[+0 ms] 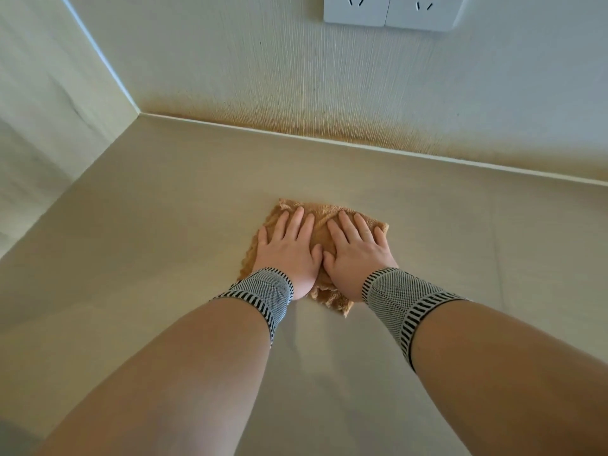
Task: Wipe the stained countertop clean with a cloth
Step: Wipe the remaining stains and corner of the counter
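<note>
An orange-brown fluffy cloth (324, 239) lies flat on the beige countertop (164, 209), near its middle. My left hand (289, 250) presses on the cloth's left half with straight fingers. Beside it, my right hand (357, 253) presses flat on the right half, thumbs nearly touching. Most of the cloth is hidden under both hands; only its edges and a strip between the hands show. Both wrists wear striped grey bands.
The back wall (329, 93) meets the countertop along a pale strip, with brownish staining (329, 126) low on the wall. A side wall (49, 110) closes the left corner. Two white sockets (391, 9) sit high on the back wall.
</note>
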Demonstrator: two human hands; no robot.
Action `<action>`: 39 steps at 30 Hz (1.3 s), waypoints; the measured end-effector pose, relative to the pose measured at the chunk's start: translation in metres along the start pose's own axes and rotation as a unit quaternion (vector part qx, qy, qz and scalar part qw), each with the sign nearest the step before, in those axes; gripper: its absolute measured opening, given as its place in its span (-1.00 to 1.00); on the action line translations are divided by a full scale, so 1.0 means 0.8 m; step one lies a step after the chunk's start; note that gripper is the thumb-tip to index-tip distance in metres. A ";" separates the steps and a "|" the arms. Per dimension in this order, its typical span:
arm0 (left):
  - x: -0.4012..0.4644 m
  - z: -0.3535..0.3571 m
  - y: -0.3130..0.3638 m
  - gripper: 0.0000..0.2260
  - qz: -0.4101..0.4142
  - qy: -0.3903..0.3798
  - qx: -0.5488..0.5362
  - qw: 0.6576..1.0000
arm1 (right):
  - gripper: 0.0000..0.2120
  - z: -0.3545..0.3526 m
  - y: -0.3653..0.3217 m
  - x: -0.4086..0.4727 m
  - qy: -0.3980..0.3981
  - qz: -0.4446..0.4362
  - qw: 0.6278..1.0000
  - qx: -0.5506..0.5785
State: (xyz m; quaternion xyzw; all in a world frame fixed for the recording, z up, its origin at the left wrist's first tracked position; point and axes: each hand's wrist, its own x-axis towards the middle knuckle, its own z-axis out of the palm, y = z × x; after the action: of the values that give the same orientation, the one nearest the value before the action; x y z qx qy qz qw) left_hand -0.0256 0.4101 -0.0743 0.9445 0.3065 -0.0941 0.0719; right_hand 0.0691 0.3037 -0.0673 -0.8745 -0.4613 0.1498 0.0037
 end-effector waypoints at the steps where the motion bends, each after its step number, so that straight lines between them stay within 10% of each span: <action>1: 0.017 -0.003 0.001 -0.46 0.000 0.002 0.002 1.000 | -0.40 -0.005 0.006 0.014 0.001 -0.001 1.000 0.001; 18: 0.230 -0.041 0.009 -0.47 -0.043 0.029 0.033 0.998 | -0.42 -0.057 0.074 0.210 0.031 -0.011 0.999 0.028; 39: 0.182 -0.023 0.165 -0.48 -0.005 0.010 0.014 1.000 | -0.42 -0.055 0.202 0.102 0.003 0.029 0.999 0.019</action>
State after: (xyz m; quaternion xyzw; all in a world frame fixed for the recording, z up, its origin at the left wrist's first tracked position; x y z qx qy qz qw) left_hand 0.1704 0.3903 -0.0784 0.9450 0.3101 -0.0891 0.0547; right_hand 0.2542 0.2821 -0.0699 -0.8876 -0.4331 0.1560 0.0172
